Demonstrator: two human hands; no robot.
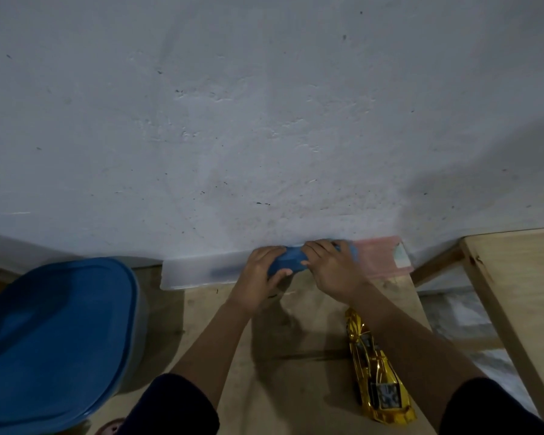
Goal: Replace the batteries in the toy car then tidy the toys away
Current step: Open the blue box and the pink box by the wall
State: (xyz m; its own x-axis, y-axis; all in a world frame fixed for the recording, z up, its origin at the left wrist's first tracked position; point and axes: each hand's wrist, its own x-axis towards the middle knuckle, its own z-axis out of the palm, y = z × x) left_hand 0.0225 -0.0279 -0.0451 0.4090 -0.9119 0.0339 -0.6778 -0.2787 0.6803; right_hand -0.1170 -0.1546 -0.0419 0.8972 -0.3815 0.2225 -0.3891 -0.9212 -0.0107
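Observation:
A blue toy car [288,260] is held between both hands at the far edge of the wooden table [264,372], close to the wall. My left hand [259,277] grips its left end, thumb on the near side. My right hand [332,266] covers its right end with fingers curled over the top. Most of the blue car is hidden by the fingers. A shiny gold toy car [376,368] lies on the table near my right forearm, lengthwise toward me. No batteries are visible.
A translucent plastic box [198,273] with a pink part [382,255] lies along the wall behind the hands. A large container with a blue lid [51,334] stands at the left. A second wooden table [522,293] is at the right, across a gap.

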